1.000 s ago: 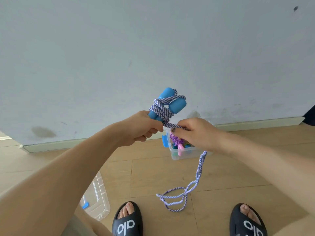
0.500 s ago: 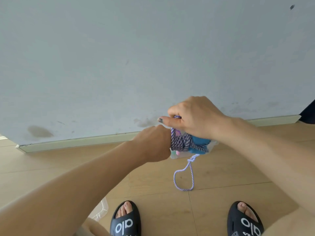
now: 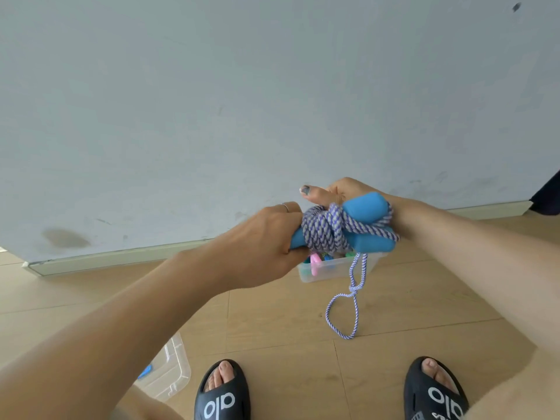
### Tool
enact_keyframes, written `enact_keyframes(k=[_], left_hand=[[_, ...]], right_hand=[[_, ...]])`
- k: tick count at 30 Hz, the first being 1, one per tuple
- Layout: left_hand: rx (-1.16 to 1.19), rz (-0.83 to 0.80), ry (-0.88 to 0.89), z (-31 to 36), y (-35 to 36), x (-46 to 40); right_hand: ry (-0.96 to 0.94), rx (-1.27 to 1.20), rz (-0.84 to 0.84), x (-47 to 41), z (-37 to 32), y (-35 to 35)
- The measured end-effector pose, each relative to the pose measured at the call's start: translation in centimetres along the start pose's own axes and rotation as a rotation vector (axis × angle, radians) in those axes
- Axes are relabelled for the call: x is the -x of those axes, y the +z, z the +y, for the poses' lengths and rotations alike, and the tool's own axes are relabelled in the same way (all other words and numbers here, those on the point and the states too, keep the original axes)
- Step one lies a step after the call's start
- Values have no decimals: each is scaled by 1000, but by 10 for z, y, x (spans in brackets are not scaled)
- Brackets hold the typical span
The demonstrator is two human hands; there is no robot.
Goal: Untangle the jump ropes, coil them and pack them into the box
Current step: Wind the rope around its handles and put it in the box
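The left hand (image 3: 266,237) gripped one end of the blue handles (image 3: 368,207), fingers curled out of sight. The right hand (image 3: 339,192) sat mostly hidden behind the purple-white rope (image 3: 325,230) wound round them; its grip could not be told. Directly below the bundle, the box (image 3: 333,269) was half covered, a loose loop hanging before it.

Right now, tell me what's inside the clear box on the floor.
The box holds coloured pieces: a pink handle and bits of blue and green. The rope bundle in both hands covers most of its opening, so the rest is hidden.
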State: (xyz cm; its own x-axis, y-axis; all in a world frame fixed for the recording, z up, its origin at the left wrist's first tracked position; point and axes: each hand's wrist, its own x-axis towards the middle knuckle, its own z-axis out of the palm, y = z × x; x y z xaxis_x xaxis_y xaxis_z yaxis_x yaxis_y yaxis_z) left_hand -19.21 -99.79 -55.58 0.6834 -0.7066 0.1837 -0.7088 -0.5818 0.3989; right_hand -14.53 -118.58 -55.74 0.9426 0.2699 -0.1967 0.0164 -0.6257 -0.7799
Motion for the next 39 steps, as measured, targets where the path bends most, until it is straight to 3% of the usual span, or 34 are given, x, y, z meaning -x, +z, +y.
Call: enact_keyframes(k=[3,6,8,10,14,20,25,31,39], left_hand=[[-26,19,-46,-7,-5,0],[0,31,-78,-5,-5,2],[15,98,-143,-6,-6,-1],[21,148,-252,-8,-9,-4],[4,120,-448,-17,-6,-8],[-17,52,-625,-38,0,-8],[-239,-78,-579,-48,7,1],[-461,-267,-384,-26,22,-4],[-318,-192,-140,-11,23,2]], right_hand=[[262,-76,76,-17,20,12],[477,-45,-157,-10,62,7],[362,-185,-257,3,54,5],[209,-257,-237,13,33,17],[274,-265,-121,24,13,39],[56,277,100,44,9,58],[-149,594,125,57,0,36],[-401,763,323,54,-23,6],[-271,556,251,16,6,-20]])
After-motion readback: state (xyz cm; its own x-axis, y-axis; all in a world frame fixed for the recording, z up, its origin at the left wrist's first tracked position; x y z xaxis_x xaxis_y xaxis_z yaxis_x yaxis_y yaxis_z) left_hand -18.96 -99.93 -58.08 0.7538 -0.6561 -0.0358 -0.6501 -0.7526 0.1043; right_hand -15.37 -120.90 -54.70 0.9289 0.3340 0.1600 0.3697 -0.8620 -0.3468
